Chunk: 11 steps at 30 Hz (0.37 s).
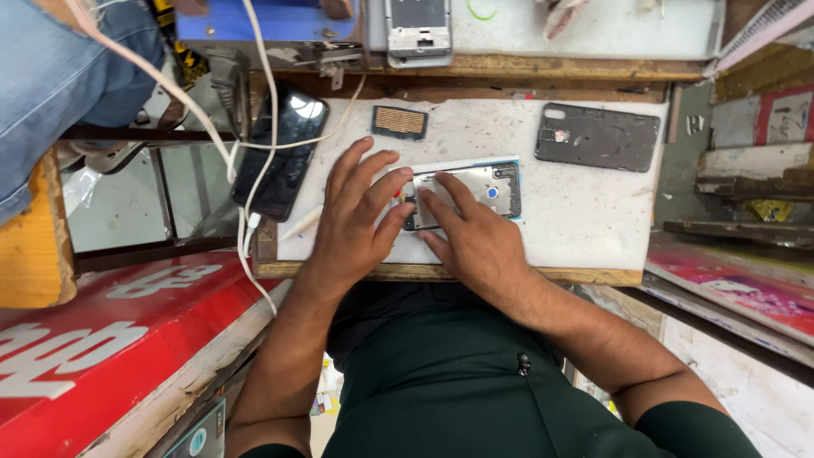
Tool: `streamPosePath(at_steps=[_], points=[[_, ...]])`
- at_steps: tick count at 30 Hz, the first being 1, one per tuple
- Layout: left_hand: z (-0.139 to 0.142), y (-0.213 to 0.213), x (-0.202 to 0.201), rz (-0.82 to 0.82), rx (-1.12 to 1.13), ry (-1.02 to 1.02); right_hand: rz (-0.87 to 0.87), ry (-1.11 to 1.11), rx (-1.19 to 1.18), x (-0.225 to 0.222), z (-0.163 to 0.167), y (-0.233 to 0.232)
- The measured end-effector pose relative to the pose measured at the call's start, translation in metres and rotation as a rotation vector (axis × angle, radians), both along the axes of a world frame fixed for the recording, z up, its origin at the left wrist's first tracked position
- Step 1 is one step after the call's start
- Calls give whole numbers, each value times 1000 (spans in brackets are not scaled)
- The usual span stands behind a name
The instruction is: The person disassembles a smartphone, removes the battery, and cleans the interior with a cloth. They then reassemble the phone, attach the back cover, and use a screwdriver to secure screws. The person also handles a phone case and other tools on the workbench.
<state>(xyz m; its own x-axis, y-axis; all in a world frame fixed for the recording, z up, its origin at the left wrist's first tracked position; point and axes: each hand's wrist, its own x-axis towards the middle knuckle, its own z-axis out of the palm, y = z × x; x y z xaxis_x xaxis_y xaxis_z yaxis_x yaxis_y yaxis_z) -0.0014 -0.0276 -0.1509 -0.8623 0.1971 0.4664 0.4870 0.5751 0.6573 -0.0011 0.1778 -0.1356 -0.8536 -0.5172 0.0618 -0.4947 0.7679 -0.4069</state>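
An opened phone body with its back removed lies flat on a white work board. My left hand rests flat on the board over the phone's left end, fingers spread and pointing away from me. My right hand lies beside it, its fingertips pressing on the phone's inner frame near the left end. Neither hand lifts the phone. A dark grey back cover lies apart at the board's far right.
A black phone with a white cable lies left of the board. A small ribbed brown-and-black part sits at the far edge. Another phone frame lies on the shelf beyond. A red signboard is at lower left.
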Motion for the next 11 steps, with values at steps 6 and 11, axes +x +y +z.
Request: streamPosePath(at_steps=[6,11], points=[[4,4,-1,-20,-22,62,2,-87,73,-3,0,-1],[-25,-4,8,-81,171,-243,-14,-82,64,-1,-5,2]])
